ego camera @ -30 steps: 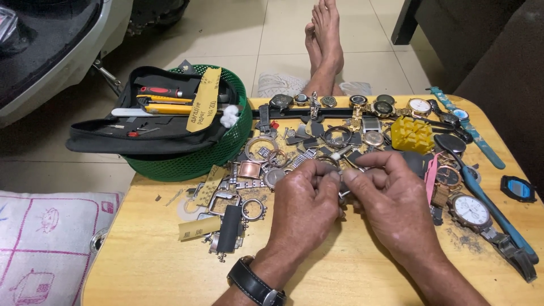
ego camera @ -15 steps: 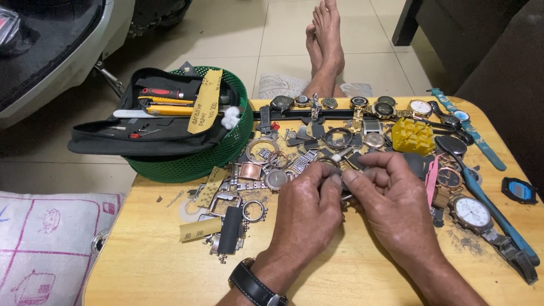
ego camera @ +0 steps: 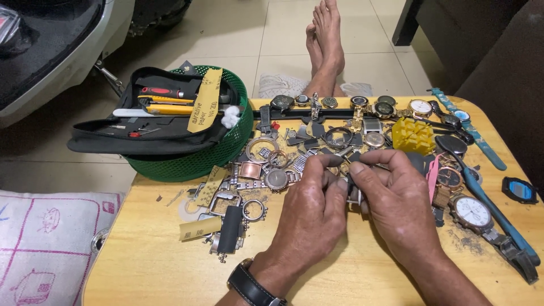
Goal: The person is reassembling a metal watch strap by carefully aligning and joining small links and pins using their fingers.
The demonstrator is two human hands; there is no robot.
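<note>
Working a small dark watch part [ego camera: 350, 182], pinched between both sets of fingertips, left hand [ego camera: 314, 212] and right hand [ego camera: 399, 207] closed tight on it. Just beyond the fingers, loose cases and a yellow holder [ego camera: 412, 136]. Calls next for a steady grip and fine, careful pressure.

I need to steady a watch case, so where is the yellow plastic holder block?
In the head view, the yellow holder block sits on the wooden table just beyond the right hand, among the watches.

left hand [ego camera: 311, 212]: black wrist strap [ego camera: 252, 286] | right hand [ego camera: 402, 207]: bare | feet [ego camera: 326, 39]: bare
</note>
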